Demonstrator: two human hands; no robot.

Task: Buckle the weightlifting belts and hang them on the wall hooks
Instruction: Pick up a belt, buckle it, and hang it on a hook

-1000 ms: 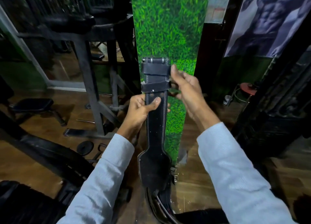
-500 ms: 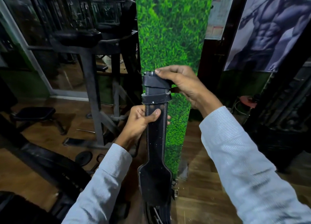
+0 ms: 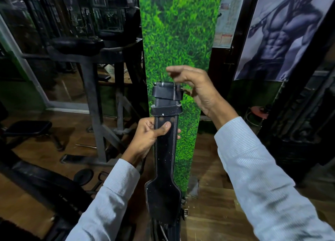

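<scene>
Since half a second ago: right hand (image 3: 197, 94) lifted off the top loop of the black leather weightlifting belt (image 3: 165, 150), now arched just above and beside the belt's upper right corner, fingers loosely curved; fingertips (image 3: 178, 86) close to the metal buckle (image 3: 178, 88), contact too small to judge. A second ago, pinching the lower loop instead. Left hand (image 3: 150, 137) unchanged: clamped around the narrow strap just below the lower keeper loop (image 3: 166, 110), thumb pressed across the front, fingertips wrapped round the far edge. Belt held upright between both hands, top end folded over, wide back panel hanging below the left wrist, lower end out of frame among other dark straps near the floor.

Directly behind the belt and both hands, a tall panel printed with green grass (image 3: 177, 41). Left of the left hand, a grey steel machine frame (image 3: 94, 99) with black pads, a small bench (image 3: 27, 130) further left. Right of the right hand, a physique poster (image 3: 282, 32) and a dark rack. Wooden floor (image 3: 213, 201) beneath. Pale striped sleeves (image 3: 253, 177) on both forearms.
</scene>
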